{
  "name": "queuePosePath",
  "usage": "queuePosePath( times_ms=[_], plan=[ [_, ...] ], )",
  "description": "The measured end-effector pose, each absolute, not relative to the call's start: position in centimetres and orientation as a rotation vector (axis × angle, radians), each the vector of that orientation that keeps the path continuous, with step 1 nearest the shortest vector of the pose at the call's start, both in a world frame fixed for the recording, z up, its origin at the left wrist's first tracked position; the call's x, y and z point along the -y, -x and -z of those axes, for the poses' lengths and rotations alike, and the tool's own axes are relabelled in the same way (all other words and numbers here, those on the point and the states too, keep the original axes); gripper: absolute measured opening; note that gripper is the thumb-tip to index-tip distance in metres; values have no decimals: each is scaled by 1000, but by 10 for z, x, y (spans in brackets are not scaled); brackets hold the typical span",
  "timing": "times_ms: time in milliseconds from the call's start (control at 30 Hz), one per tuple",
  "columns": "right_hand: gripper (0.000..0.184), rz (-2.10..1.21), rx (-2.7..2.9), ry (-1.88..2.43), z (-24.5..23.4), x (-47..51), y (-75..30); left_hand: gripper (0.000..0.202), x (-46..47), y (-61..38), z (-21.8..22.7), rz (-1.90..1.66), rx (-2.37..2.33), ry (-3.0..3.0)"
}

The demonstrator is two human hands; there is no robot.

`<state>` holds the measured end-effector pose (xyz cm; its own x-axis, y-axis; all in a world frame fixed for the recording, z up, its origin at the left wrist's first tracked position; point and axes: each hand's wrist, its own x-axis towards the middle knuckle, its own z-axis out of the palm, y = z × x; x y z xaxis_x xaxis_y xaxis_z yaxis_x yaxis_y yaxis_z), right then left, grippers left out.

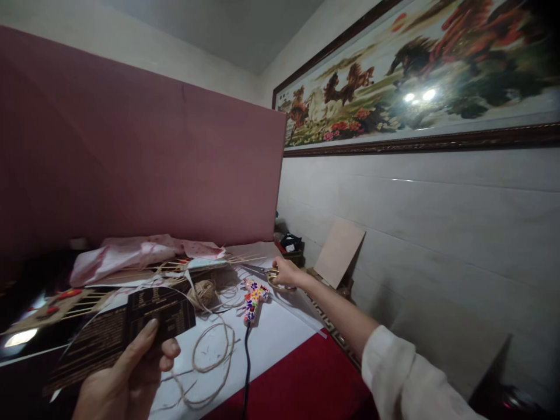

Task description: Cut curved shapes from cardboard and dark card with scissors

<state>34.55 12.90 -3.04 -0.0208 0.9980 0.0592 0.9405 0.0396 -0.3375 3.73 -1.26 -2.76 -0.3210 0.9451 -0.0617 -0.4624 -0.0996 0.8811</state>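
My left hand [131, 367] grips a dark cardboard piece [161, 309] with rows of small print and a curved upper edge, thumb on top. Farther off, my right hand [285, 273] has its fingers closed at the gold-coloured handles of a pair of scissors [258, 269], whose blades point left across the table. Just below the scissors lies a flower-patterned glue gun [254, 300] with a black cord. A ball of twine [203, 293] sits between my hands, its loose strand [231, 344] looping over white paper [271, 338].
Thin sticks, pink wrapping [131, 256] and crafted pieces crowd the table's left and back. A red cloth [301, 385] covers the front. A pink panel [153, 157] stands behind; a tan board [339, 252] leans against the right wall.
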Motion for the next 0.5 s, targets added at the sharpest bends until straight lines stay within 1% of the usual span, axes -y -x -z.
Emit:
queuePosePath(
  times_ms=[100,267,367,500],
  plan=[
    [32,-227,2083,1941,36,-154,-326,31,16,-38,29,-1567,-987,-603],
    [31,-236,2107,1861,42,-165,-299,35,14,-35,33,-1582,-980,-534],
    [31,-270,2047,1841,38,-157,-288,34,13,-36,31,-1588,-977,-543],
    [23,-356,1967,1678,25,-121,-267,32,15,-40,24,-1598,-979,-523]
  ],
)
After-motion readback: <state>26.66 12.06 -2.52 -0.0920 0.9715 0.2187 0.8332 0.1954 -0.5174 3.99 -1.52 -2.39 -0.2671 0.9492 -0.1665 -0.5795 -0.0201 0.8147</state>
